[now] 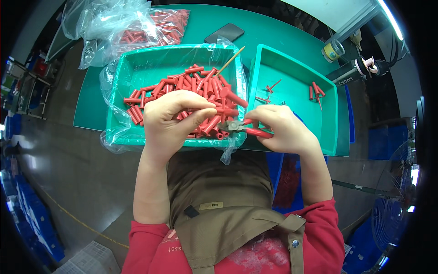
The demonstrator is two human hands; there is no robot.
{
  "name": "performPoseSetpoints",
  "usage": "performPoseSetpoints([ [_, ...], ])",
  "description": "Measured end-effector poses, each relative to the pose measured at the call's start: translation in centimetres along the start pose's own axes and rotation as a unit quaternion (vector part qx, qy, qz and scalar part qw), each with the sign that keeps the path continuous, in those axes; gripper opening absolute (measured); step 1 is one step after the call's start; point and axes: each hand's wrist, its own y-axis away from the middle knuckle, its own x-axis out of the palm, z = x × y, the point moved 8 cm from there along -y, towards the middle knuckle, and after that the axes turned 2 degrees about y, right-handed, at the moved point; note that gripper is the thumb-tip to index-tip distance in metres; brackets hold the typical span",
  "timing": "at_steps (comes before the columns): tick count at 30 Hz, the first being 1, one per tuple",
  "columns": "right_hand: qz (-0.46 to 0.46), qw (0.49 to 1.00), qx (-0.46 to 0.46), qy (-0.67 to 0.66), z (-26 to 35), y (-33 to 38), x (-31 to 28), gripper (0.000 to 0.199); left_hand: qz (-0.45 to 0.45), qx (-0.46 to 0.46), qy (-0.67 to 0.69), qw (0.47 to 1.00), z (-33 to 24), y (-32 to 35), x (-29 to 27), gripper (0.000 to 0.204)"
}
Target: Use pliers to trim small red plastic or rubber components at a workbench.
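My left hand (171,116) pinches a red plastic piece with tubes on it (226,111) between thumb and forefinger. My right hand (285,125) is closed around red-handled cutting pliers (234,125), whose metal jaws are close to the piece; whether they touch it I cannot tell. Beneath my hands is a green tray (115,98) lined with clear plastic, heaped with short red tubes (157,88). A thin wooden stick (231,59) pokes up from the heap.
A second green tray (296,64) on the right holds thin red branched scraps (273,86) and a few tubes (315,91). At the back are a clear bag (169,27) of red parts, a dark phone-like slab (224,33) and a can (333,50). A fan (394,201) stands at right.
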Motion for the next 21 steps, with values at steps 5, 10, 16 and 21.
performPoseSetpoints([
  [5,-0.013,0.998,0.03,0.055,0.2,0.4,-1.8,0.044,-0.024,-0.043,0.011,0.999,0.9,0.6,-0.5,0.012],
  [10,-0.013,0.995,0.03,0.091,0.5,0.3,-1.8,0.047,-0.001,-0.001,-0.021,1.0,-0.1,0.1,0.6,0.011],
  [16,-0.012,0.997,0.036,0.071,0.4,0.4,-1.3,0.047,0.018,0.002,-0.037,0.999,-0.6,0.1,1.3,0.015],
  [21,-0.017,0.999,0.022,0.047,0.4,0.4,-1.5,0.046,0.015,0.001,-0.032,0.999,-0.7,0.2,1.3,0.015],
])
